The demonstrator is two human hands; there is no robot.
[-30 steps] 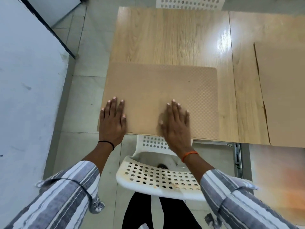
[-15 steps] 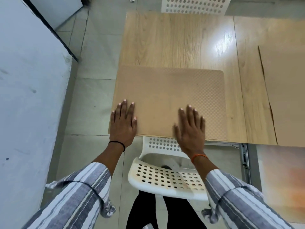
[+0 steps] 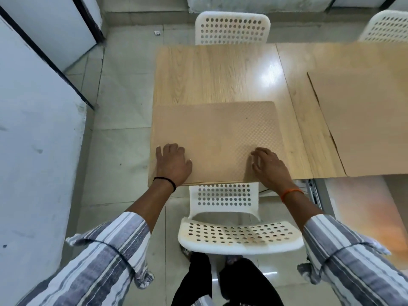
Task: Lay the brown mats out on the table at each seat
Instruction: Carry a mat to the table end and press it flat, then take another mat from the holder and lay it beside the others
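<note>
A brown textured mat (image 3: pixel 218 133) lies flat on the near left corner of the wooden table (image 3: pixel 216 71), its front edge along the table's edge. My left hand (image 3: pixel 173 163) rests on the mat's near left corner, fingers curled and apart. My right hand (image 3: pixel 270 165) rests on the mat's near right corner, fingers bent. Neither hand grips anything. A second brown mat (image 3: pixel 362 120) lies on the table to the right, partly cut off by the frame.
A white perforated chair (image 3: pixel 234 221) stands between me and the table. Two more white chairs (image 3: pixel 231 27) (image 3: pixel 388 26) stand at the far side. A pale wall (image 3: pixel 33 151) runs along the left. Tiled floor (image 3: pixel 119 102) lies left of the table.
My view has pulled back and risen, showing the far chairs. Both hands slid apart toward the mat's near corners and their fingers curled from flat.
</note>
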